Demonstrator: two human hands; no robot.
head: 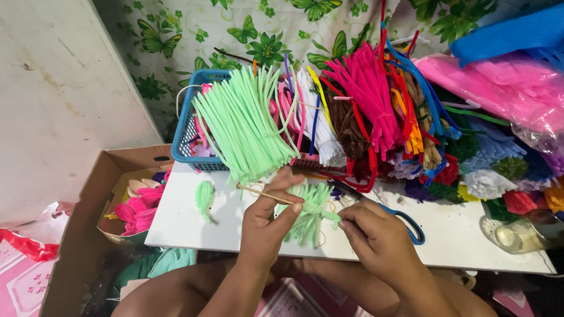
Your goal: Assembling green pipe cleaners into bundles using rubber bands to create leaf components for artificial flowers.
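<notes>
My left hand [268,222] grips a thin wooden stick [261,193] together with a tuft of light green pipe cleaners [309,211] wrapped around it, just above the white board [226,228]. My right hand [379,234] pinches the green end of that tuft from the right. A finished green leaf shape [204,198] lies on the board to the left of my left hand. A big bundle of light green pipe cleaners [242,123] fans out of the blue basket [186,133] behind my hands.
Bundles of pink, red, white, brown and blue pipe cleaners [371,99] crowd the back. Blue-handled scissors [408,220] lie beside my right hand. A glass jar [529,233] lies at the right. A cardboard box [99,189] with pink petals stands left. Pink bags [516,85] sit behind.
</notes>
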